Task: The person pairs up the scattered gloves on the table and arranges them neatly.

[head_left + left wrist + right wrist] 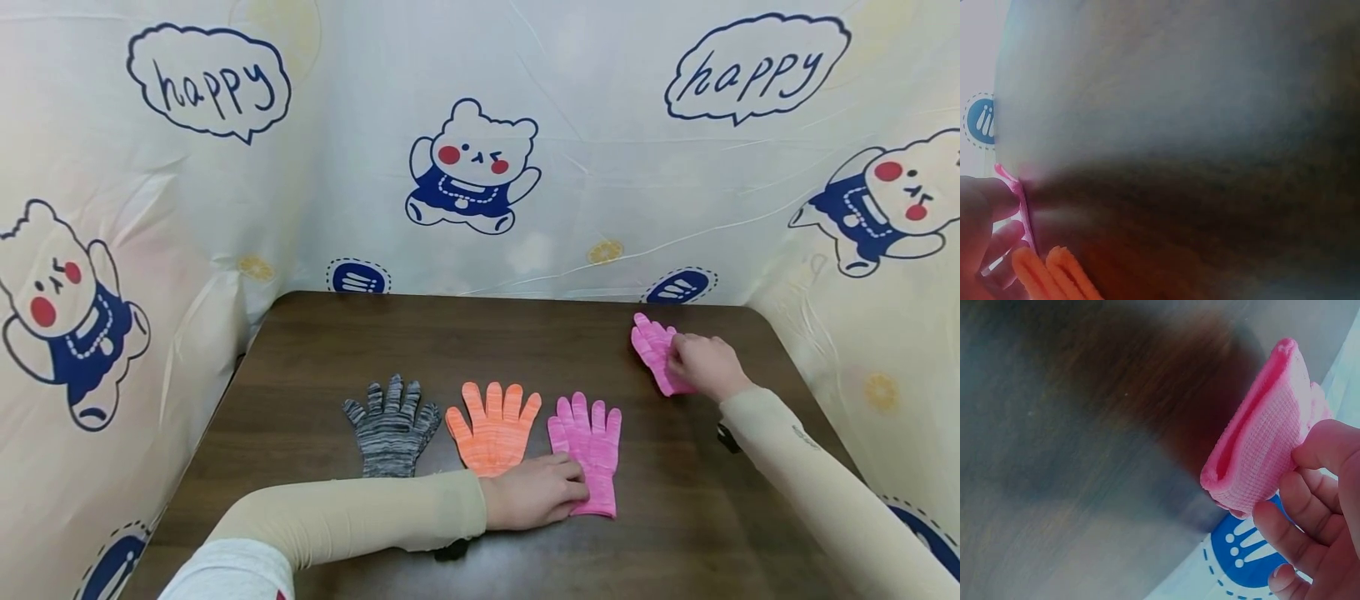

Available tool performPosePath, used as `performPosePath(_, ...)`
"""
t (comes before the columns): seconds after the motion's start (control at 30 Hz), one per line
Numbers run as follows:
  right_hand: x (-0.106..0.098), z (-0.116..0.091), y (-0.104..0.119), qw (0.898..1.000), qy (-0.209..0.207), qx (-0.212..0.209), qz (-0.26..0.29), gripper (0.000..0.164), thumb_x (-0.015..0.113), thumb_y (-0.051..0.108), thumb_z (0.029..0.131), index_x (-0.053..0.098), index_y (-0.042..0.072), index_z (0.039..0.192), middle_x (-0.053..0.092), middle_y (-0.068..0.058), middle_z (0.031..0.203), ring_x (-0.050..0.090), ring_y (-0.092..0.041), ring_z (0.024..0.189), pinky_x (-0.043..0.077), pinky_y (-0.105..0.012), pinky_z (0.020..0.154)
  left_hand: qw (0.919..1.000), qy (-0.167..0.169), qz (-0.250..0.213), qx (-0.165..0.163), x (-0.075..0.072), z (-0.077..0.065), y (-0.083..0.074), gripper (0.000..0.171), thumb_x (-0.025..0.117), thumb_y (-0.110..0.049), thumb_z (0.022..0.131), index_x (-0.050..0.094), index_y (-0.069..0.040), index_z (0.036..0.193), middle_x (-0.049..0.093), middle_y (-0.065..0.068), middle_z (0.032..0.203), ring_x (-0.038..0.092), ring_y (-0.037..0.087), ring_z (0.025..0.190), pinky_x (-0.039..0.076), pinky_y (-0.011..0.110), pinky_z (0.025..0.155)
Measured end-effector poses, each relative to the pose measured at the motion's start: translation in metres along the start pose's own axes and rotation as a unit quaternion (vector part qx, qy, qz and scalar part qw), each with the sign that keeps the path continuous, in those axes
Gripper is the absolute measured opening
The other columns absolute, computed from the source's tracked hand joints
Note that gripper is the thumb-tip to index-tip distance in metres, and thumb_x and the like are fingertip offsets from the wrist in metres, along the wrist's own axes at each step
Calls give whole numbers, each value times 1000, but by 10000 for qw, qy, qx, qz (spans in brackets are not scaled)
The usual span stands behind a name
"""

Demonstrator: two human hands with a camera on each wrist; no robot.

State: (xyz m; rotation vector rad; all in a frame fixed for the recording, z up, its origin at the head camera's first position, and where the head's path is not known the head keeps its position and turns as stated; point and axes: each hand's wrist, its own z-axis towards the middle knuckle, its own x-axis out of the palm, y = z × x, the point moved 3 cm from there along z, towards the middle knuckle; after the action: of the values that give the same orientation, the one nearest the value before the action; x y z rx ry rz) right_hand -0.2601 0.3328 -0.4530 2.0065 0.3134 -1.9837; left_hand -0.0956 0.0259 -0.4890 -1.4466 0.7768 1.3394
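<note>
A pink knit glove (592, 450) lies flat on the brown table (450, 333), fingers pointing away. My left hand (536, 492) pinches it at its left edge by the cuff; the left wrist view shows the glove (1027, 219) edge-on at the fingertips. A second pink glove (656, 354) is near the far right corner. My right hand (705, 365) pinches this one between thumb and fingers, with the open cuff (1254, 431) facing the right wrist camera. An orange glove (495, 425) lies left of the first pink one, its cuff end hidden behind my left hand.
A grey-and-black striped glove (393, 429) lies left of the orange one, its lower end covered by my left sleeve (360, 512). A printed cloth (600, 167) with cartoon bears hangs behind the table and along both sides.
</note>
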Motion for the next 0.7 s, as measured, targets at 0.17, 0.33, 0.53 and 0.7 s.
performPosePath(0.17, -6, -7, 7, 9999, -87, 95, 86, 11, 70, 13, 88, 64, 4, 85, 57, -4, 72, 50, -22, 65, 48, -47, 70, 9999, -10, 155, 19, 1, 0, 0, 15, 65, -26, 104, 73, -25, 116, 63, -11, 110, 56, 4, 106, 45, 16, 94)
performPosePath(0.33, -9, -16, 18, 9997, -152, 104, 170, 13, 71, 14, 88, 65, 3, 86, 59, -3, 72, 51, -21, 64, 50, -47, 68, 9995, 24, 307, 43, 2, -1, -2, 16, 65, -26, 104, 73, -24, 118, 63, -10, 111, 56, 5, 106, 46, 17, 95)
performPosePath(0.53, -13, -22, 29, 9994, -277, 74, 216, 13, 72, 14, 88, 64, 3, 88, 60, -4, 73, 51, -20, 62, 51, -48, 69, 9991, 88, 410, 49, 6, 0, -1, 18, 64, -27, 104, 72, -25, 119, 63, -10, 113, 55, 6, 108, 46, 18, 96)
performPosePath(0.7, -19, -28, 39, 9988, -425, 78, 248, 12, 71, 13, 89, 65, 3, 88, 61, -5, 74, 52, -21, 63, 51, -50, 71, 9985, 32, 535, 70, 4, -1, -2, 18, 64, -27, 104, 72, -25, 120, 62, -9, 115, 56, 6, 108, 46, 20, 98)
